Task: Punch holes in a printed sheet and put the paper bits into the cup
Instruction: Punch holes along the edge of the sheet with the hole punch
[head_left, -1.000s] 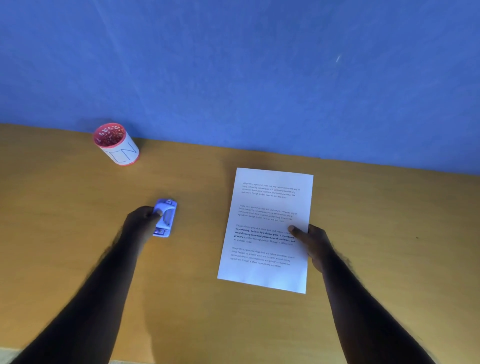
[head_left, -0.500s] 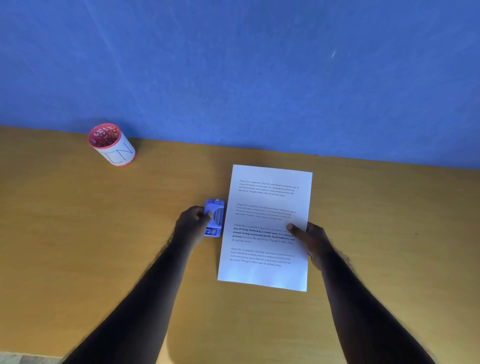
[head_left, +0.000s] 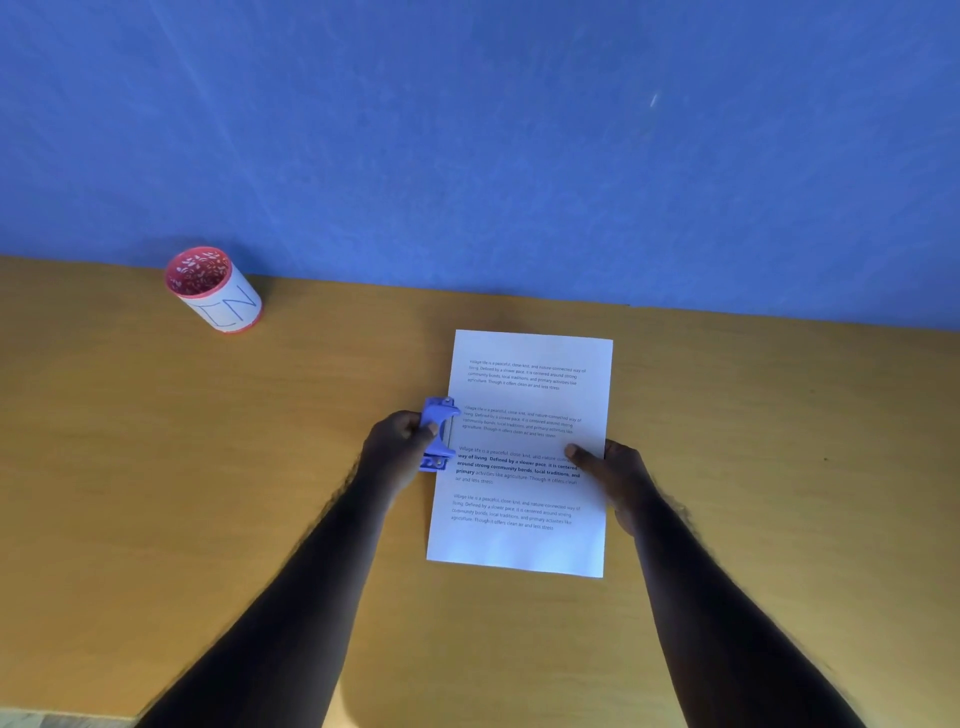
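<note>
A white printed sheet (head_left: 524, 545) lies flat on the wooden table (head_left: 156, 493). My left hand (head_left: 397, 441) grips a small blue hole punch (head_left: 437, 432), whose jaw sits over the sheet's left edge about halfway down. My right hand (head_left: 610, 470) rests at the sheet's right edge, its fingers pressing down on the paper. A red cup (head_left: 214, 289) with a white label stands at the far left by the wall, well away from both hands.
A blue wall (head_left: 519, 156) closes off the table's far side. The table's front edge shows at the bottom left.
My left hand has carried the hole punch rightward across the table to the sheet's left edge. My right hand has stayed on the paper.
</note>
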